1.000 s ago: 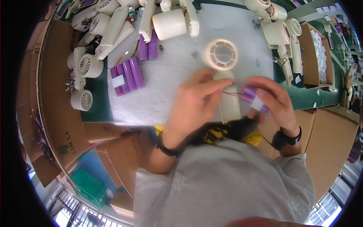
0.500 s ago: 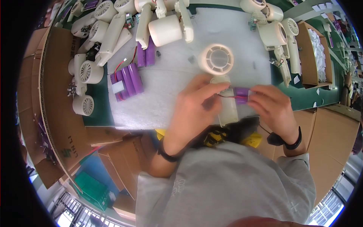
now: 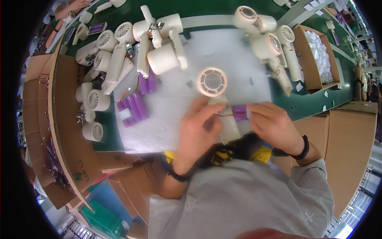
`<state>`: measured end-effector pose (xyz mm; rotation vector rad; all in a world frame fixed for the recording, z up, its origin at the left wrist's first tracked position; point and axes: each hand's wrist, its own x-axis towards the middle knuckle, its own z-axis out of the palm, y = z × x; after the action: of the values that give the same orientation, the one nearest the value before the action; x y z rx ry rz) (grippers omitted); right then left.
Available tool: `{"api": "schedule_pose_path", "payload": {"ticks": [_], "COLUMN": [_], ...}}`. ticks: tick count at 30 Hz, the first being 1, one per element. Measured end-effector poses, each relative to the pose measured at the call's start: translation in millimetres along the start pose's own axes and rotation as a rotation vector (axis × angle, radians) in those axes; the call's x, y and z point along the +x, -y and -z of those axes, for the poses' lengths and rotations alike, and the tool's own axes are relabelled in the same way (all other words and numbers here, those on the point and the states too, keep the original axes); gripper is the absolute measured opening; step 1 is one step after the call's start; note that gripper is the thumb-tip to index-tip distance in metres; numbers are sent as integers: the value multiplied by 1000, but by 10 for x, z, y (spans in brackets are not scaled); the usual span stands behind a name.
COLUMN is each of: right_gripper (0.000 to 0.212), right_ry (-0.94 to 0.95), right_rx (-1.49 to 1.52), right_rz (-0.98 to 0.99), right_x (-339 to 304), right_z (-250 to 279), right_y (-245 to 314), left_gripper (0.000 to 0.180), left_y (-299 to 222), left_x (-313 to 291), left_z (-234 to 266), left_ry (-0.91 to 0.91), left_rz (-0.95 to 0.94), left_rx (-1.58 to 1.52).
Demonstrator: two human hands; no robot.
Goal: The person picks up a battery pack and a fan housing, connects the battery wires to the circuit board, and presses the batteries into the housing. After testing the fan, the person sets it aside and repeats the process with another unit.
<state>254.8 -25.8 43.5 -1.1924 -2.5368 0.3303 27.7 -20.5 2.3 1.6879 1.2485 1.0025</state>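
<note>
Item: white handheld fan [image 3: 217, 101] — round grille head lying face-up on the white mat [image 3: 223, 55], handle pointing back toward the person, so the open handle sits right under the hands for work

Left hand [image 3: 197, 129]: fingers curled over the fan handle, pressing it down to the mat, apparently to keep the body steady; fingertips lie at the handle's upper part, touching or just beside thin red wires [image 3: 225, 114]

Right hand [image 3: 272, 123]: thumb and fingers pinching a purple cell [image 3: 240, 110], held level just beside the handle; the wires run from the cell toward the handle, which explains why the cell stays so close to it

Supply, left of the work: loose purple cells [image 3: 133, 110] laid side by side on the mat within arm's reach, a second small group [image 3: 146, 83] above them

Stock on the green surface [image 3: 306, 105]: a heap of white fan bodies [image 3: 161, 51] at the mat's far edge, more [image 3: 270, 44] to the far right, a column of grille heads [image 3: 93, 115] down the left side — finished or not, cannot tell

Containers: brown box of white pieces [image 3: 318, 59] at far right; cardboard [image 3: 67, 119] standing along the left edge

Other: another person's hand [image 3: 75, 4] at the top left corner, well apart from the work
</note>
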Motion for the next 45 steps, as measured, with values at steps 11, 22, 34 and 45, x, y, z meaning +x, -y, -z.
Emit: {"api": "schedule_pose_path", "payload": {"ticks": [11, 22, 34, 45], "right_gripper": [14, 18, 17, 33], "right_ry": [-51, 56, -23, -115], "right_rx": [133, -132, 368, 277], "right_rz": [-51, -141, -395, -431], "right_x": [-31, -21, -26, 117], "right_z": [3, -87, 458, 411], "right_y": [-5, 180, -398, -96], "left_gripper": [38, 36, 38, 38], "left_y": [-26, -37, -2, 16], "left_x": [-9, -6, -25, 37], "left_z": [51, 64, 69, 82], "left_ry": [40, 56, 27, 46], "left_rz": [19, 105, 133, 185], "left_rx": [-28, -109, -121, -185]}}
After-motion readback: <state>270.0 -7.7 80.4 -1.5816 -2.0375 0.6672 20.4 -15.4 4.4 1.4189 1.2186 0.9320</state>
